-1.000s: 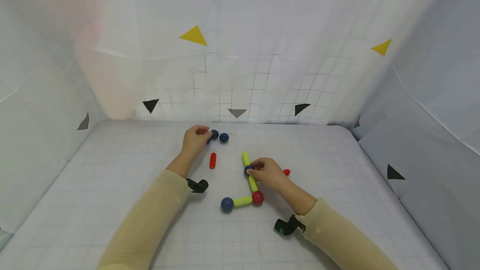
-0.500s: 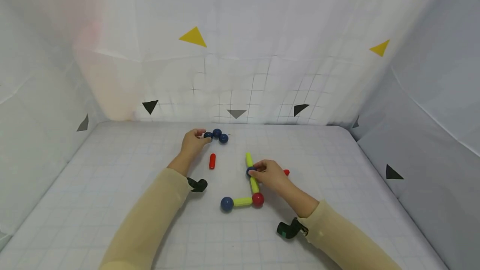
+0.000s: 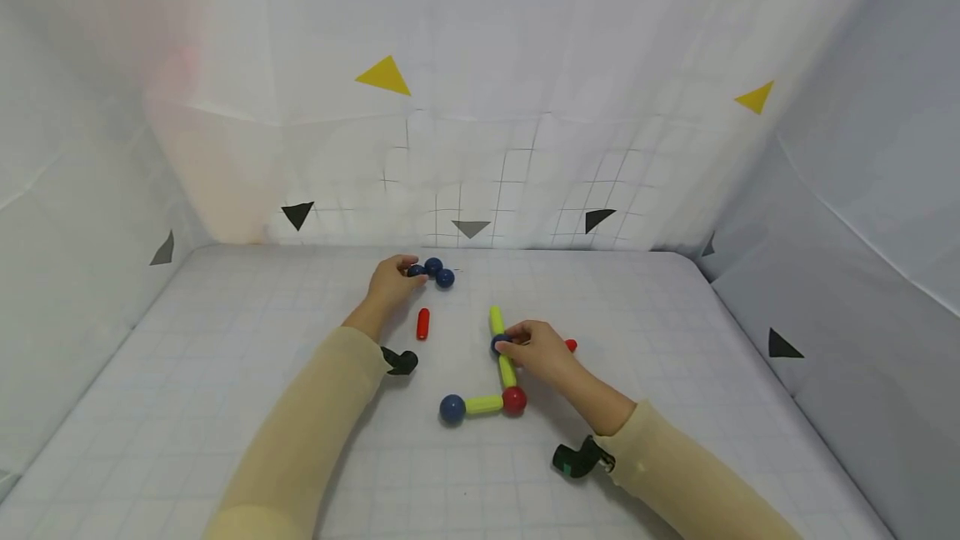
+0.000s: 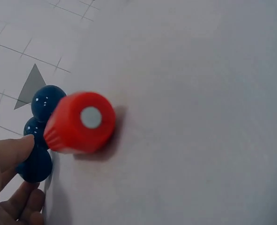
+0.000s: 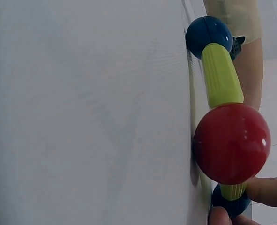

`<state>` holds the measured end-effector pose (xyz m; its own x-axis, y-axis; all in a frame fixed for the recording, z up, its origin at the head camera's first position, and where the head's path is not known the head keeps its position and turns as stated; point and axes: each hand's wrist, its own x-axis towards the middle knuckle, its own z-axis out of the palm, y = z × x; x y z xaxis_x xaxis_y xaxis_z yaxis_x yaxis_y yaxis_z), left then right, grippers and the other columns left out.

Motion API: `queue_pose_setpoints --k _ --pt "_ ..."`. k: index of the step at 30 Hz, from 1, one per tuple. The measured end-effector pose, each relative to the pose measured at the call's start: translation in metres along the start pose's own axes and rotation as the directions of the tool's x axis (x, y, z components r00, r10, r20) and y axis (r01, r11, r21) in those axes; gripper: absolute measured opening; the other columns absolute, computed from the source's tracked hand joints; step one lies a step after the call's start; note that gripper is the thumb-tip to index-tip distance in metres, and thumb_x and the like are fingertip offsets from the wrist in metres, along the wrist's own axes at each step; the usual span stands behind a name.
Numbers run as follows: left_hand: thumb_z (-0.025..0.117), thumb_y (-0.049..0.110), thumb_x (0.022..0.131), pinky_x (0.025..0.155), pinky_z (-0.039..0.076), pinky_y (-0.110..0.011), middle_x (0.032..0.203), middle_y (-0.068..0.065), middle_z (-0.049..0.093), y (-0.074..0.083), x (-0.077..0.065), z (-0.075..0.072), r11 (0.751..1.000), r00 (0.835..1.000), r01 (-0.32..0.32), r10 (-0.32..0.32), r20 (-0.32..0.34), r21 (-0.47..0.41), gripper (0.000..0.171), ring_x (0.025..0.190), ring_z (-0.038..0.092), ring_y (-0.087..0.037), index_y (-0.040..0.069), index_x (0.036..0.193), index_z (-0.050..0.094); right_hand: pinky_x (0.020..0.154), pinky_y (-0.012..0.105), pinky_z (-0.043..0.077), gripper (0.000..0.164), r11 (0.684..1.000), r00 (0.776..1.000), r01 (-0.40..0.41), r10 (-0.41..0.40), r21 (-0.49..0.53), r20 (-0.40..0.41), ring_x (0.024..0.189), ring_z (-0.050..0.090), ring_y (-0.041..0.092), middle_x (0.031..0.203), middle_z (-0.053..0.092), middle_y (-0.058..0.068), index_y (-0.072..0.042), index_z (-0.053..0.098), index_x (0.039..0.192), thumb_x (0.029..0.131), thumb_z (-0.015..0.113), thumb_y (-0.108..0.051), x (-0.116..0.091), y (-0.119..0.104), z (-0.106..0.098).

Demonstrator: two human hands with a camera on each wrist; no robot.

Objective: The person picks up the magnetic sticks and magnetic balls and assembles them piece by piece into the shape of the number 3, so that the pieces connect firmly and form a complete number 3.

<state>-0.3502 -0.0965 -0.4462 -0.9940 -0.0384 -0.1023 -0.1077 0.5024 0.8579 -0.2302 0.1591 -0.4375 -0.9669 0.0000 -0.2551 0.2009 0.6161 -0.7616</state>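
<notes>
My left hand (image 3: 392, 280) is at the back of the table, thumb and fingers around the nearest of three dark blue balls (image 3: 433, 267) that sit bunched together. In the left wrist view the thumb lies against a blue ball (image 4: 35, 165) with fingers below it. My right hand (image 3: 542, 348) pinches another blue ball (image 3: 498, 345) between thumb and fingers. From that ball a yellow-green rod (image 3: 497, 319) points away and a second rod (image 3: 507, 372) runs to a red ball (image 3: 514, 401). A third rod (image 3: 483, 404) joins the red ball to a blue ball (image 3: 452, 409) at its left.
A loose red rod (image 3: 423, 324) lies between the hands, large in the left wrist view with a pale round end. Behind the right hand a red piece (image 3: 572, 345) shows partly. White sheets (image 3: 480, 148) with grid lines and triangles enclose the table (image 3: 247, 340).
The left hand has shifted its grip at the blue balls, the held one now bunched with the other two. The right hand and the rod-and-ball chain have barely moved.
</notes>
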Motion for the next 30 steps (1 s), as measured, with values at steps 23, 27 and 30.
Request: queue_pose_setpoints --k 23,27,30 --pt "0.071 0.016 0.094 0.105 0.044 -0.040 0.132 -0.015 0.058 -0.002 -0.013 -0.005 0.999 0.999 -0.053 0.053 -0.012 0.003 0.042 0.120 0.054 -0.030 0.006 0.133 0.059 0.073 0.027 0.057 0.035 1.000 1.000 0.013 -0.013 0.002 -0.008 0.082 0.063 0.017 0.103 0.064 0.009 -0.003 0.066 0.118 0.091 0.076 -0.023 0.001 0.002 0.002" --pt "0.070 0.018 0.095 0.099 0.048 -0.039 0.131 -0.014 0.058 0.003 -0.017 -0.006 0.998 0.998 -0.068 0.068 0.003 -0.014 0.041 0.118 0.054 -0.029 0.006 0.133 0.059 0.073 0.027 0.057 0.035 1.000 1.000 0.020 -0.020 -0.007 -0.014 0.082 0.063 0.017 0.103 0.064 0.009 -0.003 0.066 0.118 0.091 0.076 -0.023 0.001 0.002 0.002" --pt "0.071 0.022 0.095 0.098 0.049 -0.039 0.131 -0.014 0.059 0.009 -0.020 -0.004 0.997 0.997 -0.075 0.076 0.020 -0.029 0.043 0.117 0.054 -0.028 0.007 0.133 0.059 0.073 0.028 0.057 0.035 1.000 1.000 0.023 -0.024 -0.008 -0.014 0.083 0.063 0.017 0.103 0.064 0.009 -0.002 0.066 0.118 0.092 0.075 -0.023 0.000 0.002 0.002"
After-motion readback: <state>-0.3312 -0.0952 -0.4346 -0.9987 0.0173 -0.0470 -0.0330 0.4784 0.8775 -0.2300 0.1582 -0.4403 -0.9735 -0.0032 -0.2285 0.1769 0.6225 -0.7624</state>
